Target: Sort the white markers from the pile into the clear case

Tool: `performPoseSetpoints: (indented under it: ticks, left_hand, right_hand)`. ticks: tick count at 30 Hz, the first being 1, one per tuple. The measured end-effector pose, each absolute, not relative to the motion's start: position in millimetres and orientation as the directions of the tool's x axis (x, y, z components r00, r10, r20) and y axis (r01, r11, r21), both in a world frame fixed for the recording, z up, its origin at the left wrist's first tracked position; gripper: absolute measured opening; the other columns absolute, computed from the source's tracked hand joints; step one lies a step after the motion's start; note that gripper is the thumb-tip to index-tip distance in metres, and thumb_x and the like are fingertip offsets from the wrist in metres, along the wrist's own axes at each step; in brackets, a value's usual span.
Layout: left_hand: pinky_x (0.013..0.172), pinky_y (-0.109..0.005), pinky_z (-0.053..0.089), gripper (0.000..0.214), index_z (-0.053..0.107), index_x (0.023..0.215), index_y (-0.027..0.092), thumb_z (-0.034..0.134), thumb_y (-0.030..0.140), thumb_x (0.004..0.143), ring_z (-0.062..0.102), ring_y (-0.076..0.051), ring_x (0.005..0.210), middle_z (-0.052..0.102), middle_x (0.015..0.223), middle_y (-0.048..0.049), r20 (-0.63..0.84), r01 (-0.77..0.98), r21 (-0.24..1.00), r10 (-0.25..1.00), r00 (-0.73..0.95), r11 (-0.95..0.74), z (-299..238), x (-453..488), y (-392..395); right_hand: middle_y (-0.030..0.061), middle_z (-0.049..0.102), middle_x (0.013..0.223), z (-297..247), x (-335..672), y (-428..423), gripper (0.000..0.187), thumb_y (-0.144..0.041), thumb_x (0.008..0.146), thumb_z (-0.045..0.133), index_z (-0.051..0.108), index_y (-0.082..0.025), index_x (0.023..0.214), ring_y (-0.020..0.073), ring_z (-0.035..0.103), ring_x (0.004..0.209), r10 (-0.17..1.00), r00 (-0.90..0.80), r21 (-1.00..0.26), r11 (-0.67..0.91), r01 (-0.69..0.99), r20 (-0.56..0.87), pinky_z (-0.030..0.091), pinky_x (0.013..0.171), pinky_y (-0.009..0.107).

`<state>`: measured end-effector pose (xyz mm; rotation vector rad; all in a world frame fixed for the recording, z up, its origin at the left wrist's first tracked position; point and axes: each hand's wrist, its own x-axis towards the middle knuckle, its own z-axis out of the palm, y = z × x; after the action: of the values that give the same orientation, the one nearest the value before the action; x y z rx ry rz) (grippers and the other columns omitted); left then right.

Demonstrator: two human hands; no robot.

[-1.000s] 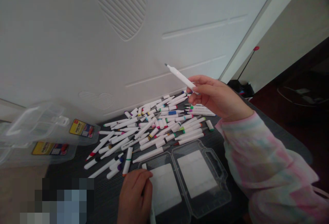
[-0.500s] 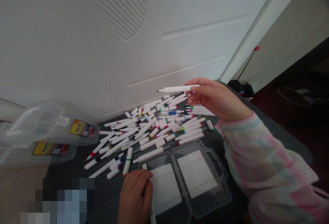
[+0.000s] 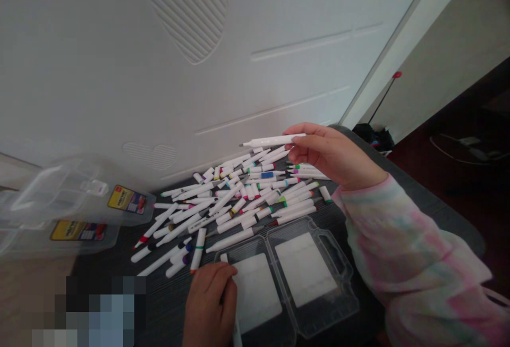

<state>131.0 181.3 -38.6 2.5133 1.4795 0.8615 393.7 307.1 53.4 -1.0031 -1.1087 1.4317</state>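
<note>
My right hand is raised above a heap of white markers and pinches one uncapped white marker, held level with its dark tip pointing left. My left hand rests curled at the near edge of the dark table, beside the left half of an open clear plastic case. Its fingers are closed around a thin white pen-like thing whose end shows below the hand. The case lies open flat with a white pad in each half.
Two more clear plastic cases with yellow labels sit stacked at the left. A white panelled wall with heart reliefs rises behind the table. The table's right edge drops to a dark floor. A blurred patch covers the bottom left.
The marker in my right hand has swung from pointing up-left to lying level, tip to the left. The hand has dropped slightly. My left hand has stayed in place.
</note>
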Motion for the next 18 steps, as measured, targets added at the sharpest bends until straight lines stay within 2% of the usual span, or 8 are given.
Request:
performPoseSetpoints:
  ticks: [10,18]
  left_hand:
    - [0.066,-0.028,0.044,0.015,0.055,0.078,0.019,0.043,0.012,0.076,0.058,-0.015,0.070,0.062,0.073,-0.0025,0.404,0.774,0.350,0.830,0.384,-0.528,-36.3,132.4,179.6]
    - [0.064,-0.028,0.044,0.015,0.056,0.076,0.019,0.043,0.012,0.075,0.058,-0.015,0.068,0.062,0.072,-0.0023,0.407,0.770,0.360,0.832,0.378,-0.526,-36.5,133.1,180.1]
  right_hand:
    - [0.0002,0.061,0.072,49.9,391.6,307.5,0.015,-0.022,0.071,0.058,0.059,-0.018,0.085,0.0077,0.056,0.061,0.993,-0.112,-0.989,-0.056,-0.137,-0.041,0.045,0.059,0.020]
    - [-0.0004,0.059,0.069,49.7,390.9,307.5,0.013,-0.021,0.071,0.057,0.058,-0.017,0.084,0.0078,0.055,0.061,0.990,-0.133,-0.988,-0.060,-0.141,-0.041,0.045,0.061,0.021]
